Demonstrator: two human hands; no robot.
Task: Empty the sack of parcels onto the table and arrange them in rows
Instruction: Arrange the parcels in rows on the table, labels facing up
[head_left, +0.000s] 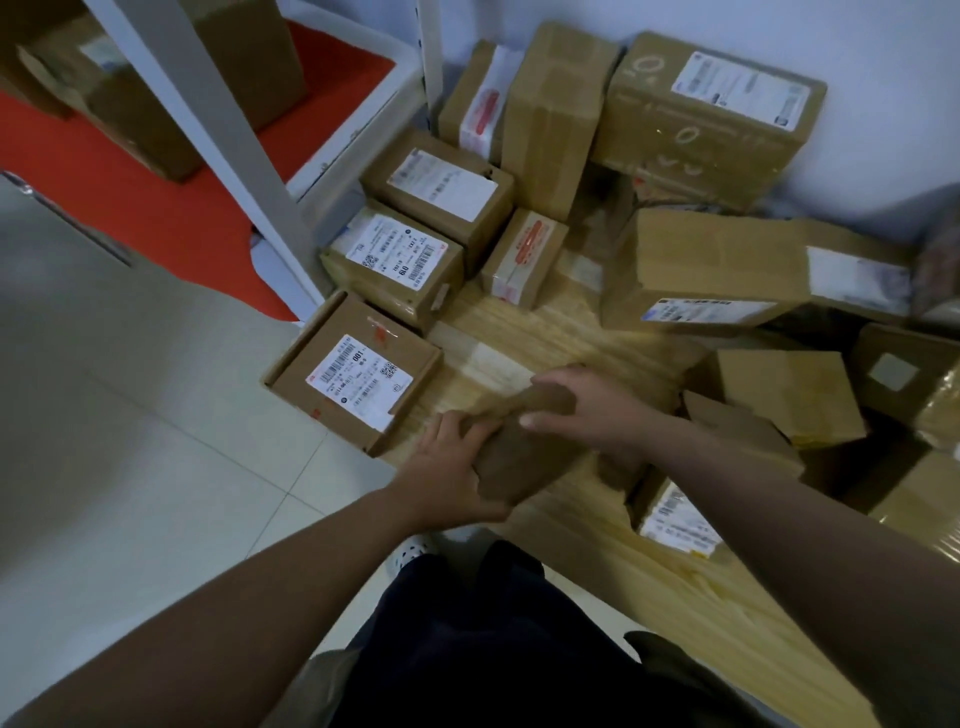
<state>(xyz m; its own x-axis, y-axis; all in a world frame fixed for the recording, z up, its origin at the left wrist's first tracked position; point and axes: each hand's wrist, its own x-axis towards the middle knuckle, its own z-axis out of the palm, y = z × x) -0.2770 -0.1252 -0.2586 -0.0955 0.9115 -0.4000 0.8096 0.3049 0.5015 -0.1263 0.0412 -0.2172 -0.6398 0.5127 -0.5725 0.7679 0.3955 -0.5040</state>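
Note:
A small brown cardboard parcel (519, 452) sits blurred at the near edge of the wooden table (545, 332). My left hand (447, 462) grips its near left side, thumb curled under it. My right hand (587, 405) holds its far end from above, fingers wrapped over the top. Three labelled boxes run in a row along the table's left edge: one with a white label (356, 376), one behind it (395, 260), and a third (441, 189). No sack is in view.
Several more cardboard boxes lie piled against the white wall, a large one (711, 114) at the back and a tilted one (717, 270) at right. Loose boxes (784, 395) crowd the right side. A white shelf frame (228, 130) and red floor stand at left.

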